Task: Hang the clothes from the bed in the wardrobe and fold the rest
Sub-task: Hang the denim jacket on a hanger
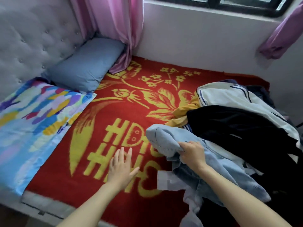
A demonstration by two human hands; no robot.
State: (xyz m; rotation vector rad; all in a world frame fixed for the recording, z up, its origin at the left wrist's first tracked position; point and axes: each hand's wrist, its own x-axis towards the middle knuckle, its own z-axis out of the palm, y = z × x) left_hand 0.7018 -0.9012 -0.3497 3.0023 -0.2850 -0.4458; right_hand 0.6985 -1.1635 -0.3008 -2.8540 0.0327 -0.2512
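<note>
While right hand grips pale denim, left hand spreads flat over blanket.

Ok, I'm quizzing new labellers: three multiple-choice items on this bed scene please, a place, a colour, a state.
1. Where is the clothes pile? A blue pillow; B red blanket, person's right; C window sill.
2. Colour of the denim garment the right hand grips? A black; B mustard; C light blue.
3. The left hand is? A open, fingers straight; B gripping the curtain; C holding a hanger.
Answers: B, the pile lies on the blanket; C, its fingers curl into light blue cloth; A, it holds nothing.
</note>
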